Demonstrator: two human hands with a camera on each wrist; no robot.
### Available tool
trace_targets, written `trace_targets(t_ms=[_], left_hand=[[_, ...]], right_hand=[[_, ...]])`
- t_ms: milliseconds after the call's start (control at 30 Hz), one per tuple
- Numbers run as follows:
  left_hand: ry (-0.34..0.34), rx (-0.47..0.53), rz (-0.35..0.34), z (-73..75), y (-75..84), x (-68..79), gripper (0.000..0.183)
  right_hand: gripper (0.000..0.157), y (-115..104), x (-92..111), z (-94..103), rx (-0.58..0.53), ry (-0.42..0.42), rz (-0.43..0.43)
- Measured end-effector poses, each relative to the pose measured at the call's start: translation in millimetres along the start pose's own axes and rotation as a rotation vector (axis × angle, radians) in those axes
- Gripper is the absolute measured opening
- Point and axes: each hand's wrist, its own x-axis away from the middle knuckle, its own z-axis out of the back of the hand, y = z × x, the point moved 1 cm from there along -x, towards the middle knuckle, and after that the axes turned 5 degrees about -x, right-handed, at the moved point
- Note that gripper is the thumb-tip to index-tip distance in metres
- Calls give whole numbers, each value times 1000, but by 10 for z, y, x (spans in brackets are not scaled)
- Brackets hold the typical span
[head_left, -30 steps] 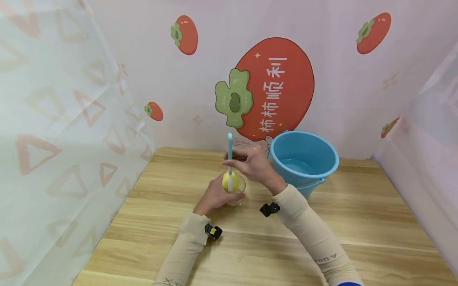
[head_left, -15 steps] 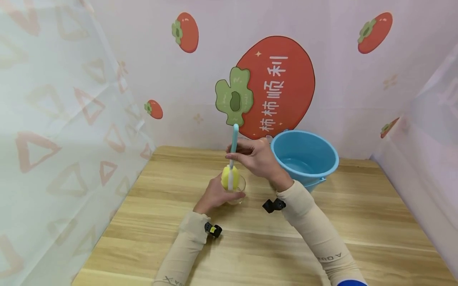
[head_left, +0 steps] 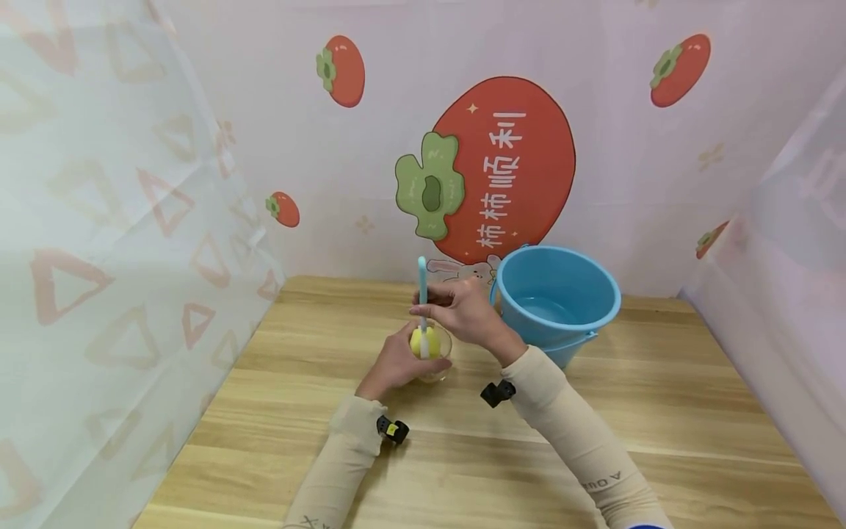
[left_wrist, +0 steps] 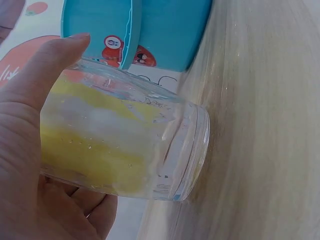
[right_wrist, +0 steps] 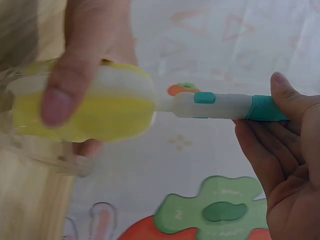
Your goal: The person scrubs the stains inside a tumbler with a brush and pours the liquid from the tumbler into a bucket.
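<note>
Right hand [head_left: 465,312] grips sponge brush [head_left: 423,323] by its handle, long axis upright, yellow head sunk in glass [head_left: 436,353]. Left hand [head_left: 396,360] clasps the glass on table [head_left: 317,411], just left of blue bucket [head_left: 558,294].

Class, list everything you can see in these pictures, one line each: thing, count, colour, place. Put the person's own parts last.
Glass cup: one, clear, standing on the table, held in the left hand.
Sponge brush: one, yellow sponge head with a white and teal handle, head inside the cup.
Bucket: one, blue, water inside, right of the cup.
Table: one, light wood.
Backdrop: one, pale with red persimmon prints, behind the table.
Left hand: one, grips the cup.
Right hand: one, holds the brush handle.
Sleeves: two, beige.
</note>
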Motion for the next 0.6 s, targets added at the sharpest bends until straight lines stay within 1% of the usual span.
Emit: trace_targets(t_ms=[167,267,400,533,600], left_hand=[[7,-16,-39,9,1,-6,58],[9,-10,-51,14,2,-19,56],[9,-11,-52,12,-3,-27,57],[6,-12,-32,-2,-10,-21,66],[3,-10,-23,-10,-14,-16,71]], right_hand=[[13,-199,-115,144,-69,20,43],[14,-268,-155,190,-80,20,45],[11,-202,-113,138,-34,11,5],[11,-85,-9,38,16,-11,-71],[12,-62,15,23,28,-23,-88]])
